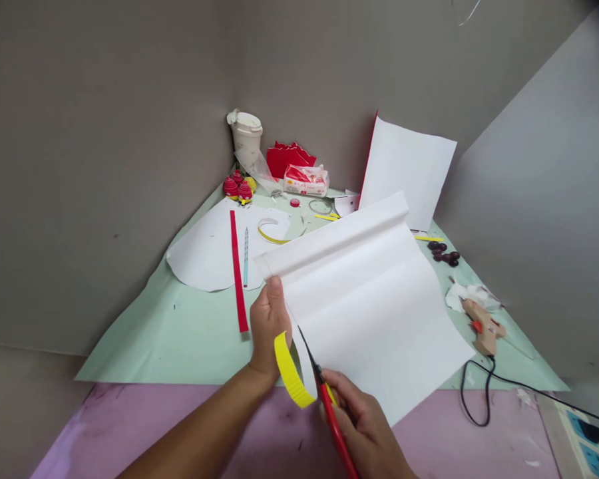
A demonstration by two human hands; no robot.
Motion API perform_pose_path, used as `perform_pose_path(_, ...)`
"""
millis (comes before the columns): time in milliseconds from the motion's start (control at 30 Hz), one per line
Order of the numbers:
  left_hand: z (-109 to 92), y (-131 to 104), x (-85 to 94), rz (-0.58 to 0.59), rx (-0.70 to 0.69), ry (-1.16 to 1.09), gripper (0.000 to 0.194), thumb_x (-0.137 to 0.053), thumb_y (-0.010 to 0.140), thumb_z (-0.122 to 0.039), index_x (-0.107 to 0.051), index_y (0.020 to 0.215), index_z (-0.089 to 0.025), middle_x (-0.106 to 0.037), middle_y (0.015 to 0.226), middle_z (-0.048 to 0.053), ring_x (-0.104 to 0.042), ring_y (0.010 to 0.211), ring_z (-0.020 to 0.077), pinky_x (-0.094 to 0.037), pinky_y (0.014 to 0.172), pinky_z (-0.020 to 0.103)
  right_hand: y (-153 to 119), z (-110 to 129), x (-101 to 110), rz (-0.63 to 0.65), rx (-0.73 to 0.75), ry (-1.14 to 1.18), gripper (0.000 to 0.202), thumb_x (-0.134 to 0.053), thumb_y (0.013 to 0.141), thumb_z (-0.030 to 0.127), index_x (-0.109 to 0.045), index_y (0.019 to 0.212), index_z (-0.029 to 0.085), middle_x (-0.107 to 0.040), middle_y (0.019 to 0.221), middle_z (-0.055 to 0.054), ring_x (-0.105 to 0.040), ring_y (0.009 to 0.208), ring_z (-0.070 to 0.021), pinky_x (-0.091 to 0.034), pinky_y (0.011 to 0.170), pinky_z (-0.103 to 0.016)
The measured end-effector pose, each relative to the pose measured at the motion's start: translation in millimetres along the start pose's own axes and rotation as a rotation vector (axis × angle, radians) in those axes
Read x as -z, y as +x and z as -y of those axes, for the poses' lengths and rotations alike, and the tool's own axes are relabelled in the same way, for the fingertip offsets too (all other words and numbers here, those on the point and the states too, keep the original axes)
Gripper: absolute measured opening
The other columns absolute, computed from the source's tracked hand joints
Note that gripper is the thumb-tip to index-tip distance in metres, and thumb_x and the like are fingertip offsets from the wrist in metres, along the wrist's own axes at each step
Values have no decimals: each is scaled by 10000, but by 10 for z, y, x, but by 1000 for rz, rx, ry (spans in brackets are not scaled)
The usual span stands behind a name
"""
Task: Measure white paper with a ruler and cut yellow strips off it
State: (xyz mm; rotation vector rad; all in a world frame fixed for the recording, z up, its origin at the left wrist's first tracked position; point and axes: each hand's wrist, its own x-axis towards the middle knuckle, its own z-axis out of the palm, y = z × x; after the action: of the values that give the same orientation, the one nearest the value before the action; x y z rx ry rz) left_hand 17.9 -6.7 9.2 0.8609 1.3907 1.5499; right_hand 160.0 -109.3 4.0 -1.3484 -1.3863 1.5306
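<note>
My left hand (pixel 270 326) grips the left edge of a large sheet of white-backed paper (pixel 359 306), thumb on top. In my right hand (pixel 357 416) is a pair of red-handled scissors (pixel 333 426), its dark blades at the paper's edge. From that cut hangs a narrow strip (pixel 290 372), curling over to show a yellow ribbed face. Left of the sheet a red paper strip (pixel 236 273) and a light blue pencil (pixel 246 256) lie on a white paper piece (pixel 199 249). The sheet hides part of the right-hand fingers and the table below.
A glue gun (pixel 483 326) with a black cord lies at right, near dark round beads (pixel 444 254) and a crumpled tissue (pixel 472 296). Behind stand a white cup (pixel 247 136), a tissue pack (pixel 306 179), small red figures (pixel 237 188) and a propped white sheet (pixel 406 173) against the wall.
</note>
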Motion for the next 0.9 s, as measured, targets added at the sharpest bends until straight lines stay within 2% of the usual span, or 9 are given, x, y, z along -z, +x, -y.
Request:
perform_pose_path(200,-1,2,-2,32,-16,-6,462,-455,923,-636,-611,817,-214,-672,773,24,-630,752,212,-505,716,314,1,-9,12,-15,13,-12,460,-547,919,554,-696,1150,185,-634,818,-25,-532,735,-178,-448,666,-250)
perform_pose_path(433,17,5,3,3,21,23,492,-492,873,-691,-622,792,-223,-610,671,3,-587,666,212,-486,666,316,8,58,-9,24,-39,-8,473,-532,920,587,-650,1107,169,-462,682,31,-402,610,-138,-346,548,-233)
perform_pose_path(633,18,2,5,-20,6,47,523,-478,873,-701,-678,891,-219,-578,606,-16,-570,634,206,-482,682,311,10,143,-11,42,-34,20,433,-556,923,564,-628,1095,173,-475,684,39,-418,611,-129,-352,563,-225)
perform_pose_path(800,28,2,5,-14,-12,39,506,-465,896,-677,-648,807,-214,-590,621,-10,-602,680,212,-495,700,312,22,123,-20,46,-42,79,444,-554,925,572,-632,1090,167,-479,703,34,-450,637,-137,-388,607,-233)
perform_pose_path(900,22,-6,1,-3,-9,22,481,-487,900,-652,-666,851,-209,-638,683,6,-630,722,216,-505,719,311,28,93,-11,39,-47,65,460,-544,919,586,-642,1101,174,-489,726,23,-446,657,-147,-385,611,-237)
